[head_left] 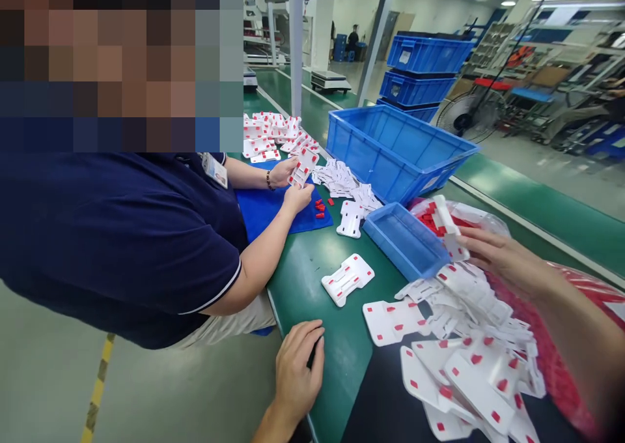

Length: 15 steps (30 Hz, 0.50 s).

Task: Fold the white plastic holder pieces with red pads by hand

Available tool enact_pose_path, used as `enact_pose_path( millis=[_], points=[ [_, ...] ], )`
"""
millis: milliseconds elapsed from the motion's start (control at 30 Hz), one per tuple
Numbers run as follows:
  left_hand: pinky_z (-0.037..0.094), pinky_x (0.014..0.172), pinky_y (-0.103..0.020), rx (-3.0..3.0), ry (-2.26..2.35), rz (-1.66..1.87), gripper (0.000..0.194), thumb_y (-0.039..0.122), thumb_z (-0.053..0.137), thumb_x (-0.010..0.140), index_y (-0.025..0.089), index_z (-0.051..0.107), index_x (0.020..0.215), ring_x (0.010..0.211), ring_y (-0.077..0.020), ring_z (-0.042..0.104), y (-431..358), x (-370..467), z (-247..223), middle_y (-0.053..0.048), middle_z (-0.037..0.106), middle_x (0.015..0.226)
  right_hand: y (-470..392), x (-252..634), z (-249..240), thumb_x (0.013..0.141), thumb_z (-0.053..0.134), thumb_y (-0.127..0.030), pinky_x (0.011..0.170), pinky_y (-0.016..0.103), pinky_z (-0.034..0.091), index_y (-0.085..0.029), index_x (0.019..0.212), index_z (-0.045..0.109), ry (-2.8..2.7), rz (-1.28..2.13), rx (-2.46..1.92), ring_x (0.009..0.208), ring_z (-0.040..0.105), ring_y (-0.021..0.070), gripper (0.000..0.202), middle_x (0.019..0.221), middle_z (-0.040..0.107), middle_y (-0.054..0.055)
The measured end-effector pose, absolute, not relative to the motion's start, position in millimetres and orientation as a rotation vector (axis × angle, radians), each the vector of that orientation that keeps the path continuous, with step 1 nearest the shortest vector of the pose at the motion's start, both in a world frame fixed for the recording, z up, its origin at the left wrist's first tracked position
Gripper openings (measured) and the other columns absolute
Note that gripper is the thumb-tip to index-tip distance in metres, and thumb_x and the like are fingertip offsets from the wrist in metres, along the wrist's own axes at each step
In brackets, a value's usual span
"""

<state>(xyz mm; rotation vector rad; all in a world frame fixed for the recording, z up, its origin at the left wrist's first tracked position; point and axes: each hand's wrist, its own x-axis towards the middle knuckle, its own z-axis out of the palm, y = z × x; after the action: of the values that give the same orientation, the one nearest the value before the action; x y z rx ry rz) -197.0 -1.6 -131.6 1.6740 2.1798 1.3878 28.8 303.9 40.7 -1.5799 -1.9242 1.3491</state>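
Right hand [508, 255] (head cam): pinching a white plate [446, 225], so that's where the part is
Left hand [299, 368]: loose, nothing visible in it, nearer the wearer than the grip
Plate step: mid-handling, I'd say; next move calls for clearing the blue tray [405, 242] just beside it
Green table [310, 260]: red-dotted plates [471, 372] heaped below the grip
Room: co-worker [127, 234] well left, fan [471, 114] beyond

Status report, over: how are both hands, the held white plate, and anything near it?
Left hand at edge of green table, nothing visible in it. Right hand holds white plate. Close by: small blue bin, pile of white plates.
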Motion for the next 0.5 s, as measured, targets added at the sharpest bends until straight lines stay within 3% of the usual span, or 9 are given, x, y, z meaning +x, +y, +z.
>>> enact_pose_path(
  millis=[133,267,500],
  points=[
    [0.052,0.089,-0.035,1.739,2.198,1.372,0.021,0.013,0.049,0.091,0.02,0.063,0.106,0.103,-0.0204,0.06,-2.5,-201.1,-136.9,-0.007,0.065,0.111,267.7,61.4,47.5,0.085,0.047,-0.06,0.097,0.038,0.048,-0.022,0.119,0.057,-1.572,1.619,-1.368,0.124,0.052,0.0276,0.053,0.133,0.056,0.012],
    [0.051,0.087,-0.035,1.789,2.185,1.369,0.019,0.017,0.05,0.092,0.021,0.063,0.105,0.102,-0.0202,0.061,-0.6,-204.5,-137.7,-0.006,0.065,0.11,225.2,94.2,44.7,0.089,0.038,-0.058,0.099,0.042,0.045,-0.026,0.131,0.045,-1.285,1.685,-1.256,0.13,0.045,0.0271,0.053,0.148,0.04,0.009],
    [0.05,0.087,-0.039,1.832,2.2,1.348,0.017,0.026,0.051,0.093,0.019,0.064,0.1,0.102,-0.0234,0.06,3.3,-211.8,-146.7,-0.007,0.065,0.109,145.4,142.6,46.7,0.085,0.045,-0.057,0.09,0.039,0.05,-0.03,0.123,0.054,-0.644,1.869,-1.078,0.106,0.064,0.0245,0.047,0.124,0.063,0.007]
  ],
)
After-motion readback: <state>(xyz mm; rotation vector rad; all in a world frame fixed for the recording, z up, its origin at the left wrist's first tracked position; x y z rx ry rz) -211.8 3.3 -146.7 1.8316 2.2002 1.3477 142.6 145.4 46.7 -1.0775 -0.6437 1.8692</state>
